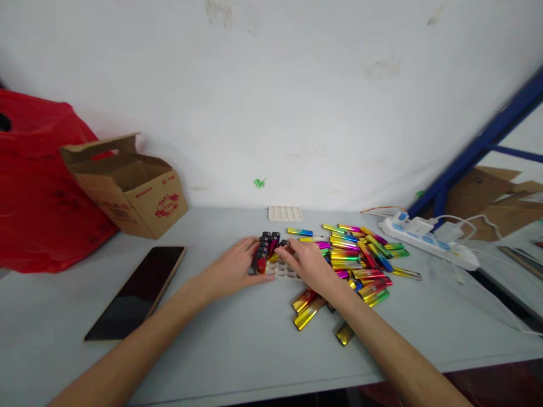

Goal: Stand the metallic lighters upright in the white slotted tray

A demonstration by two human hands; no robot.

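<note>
A pale tray with round holes (285,269) lies on the table, several upright lighters (263,249) with black tops standing in its left part. My left hand (240,263) is curled round the tray's left end, thumb along the near edge and fingers against the lighters. Over the tray's right part, my right hand (307,263) pinches a lighter (284,243) whose black top shows at the fingertips; its lower part is hidden. Right of the tray, partly behind my right hand and forearm, a loose pile of shiny metallic lighters (345,254) in gold, red, green, blue and purple is spread out.
A second pale tray (285,213) lies near the wall. To the left are a dark-screened tablet (138,294), an open cardboard box (156,198) and a red bag (38,186). A white power strip (432,243) with plugs and cables lies right, near a blue metal frame (475,141).
</note>
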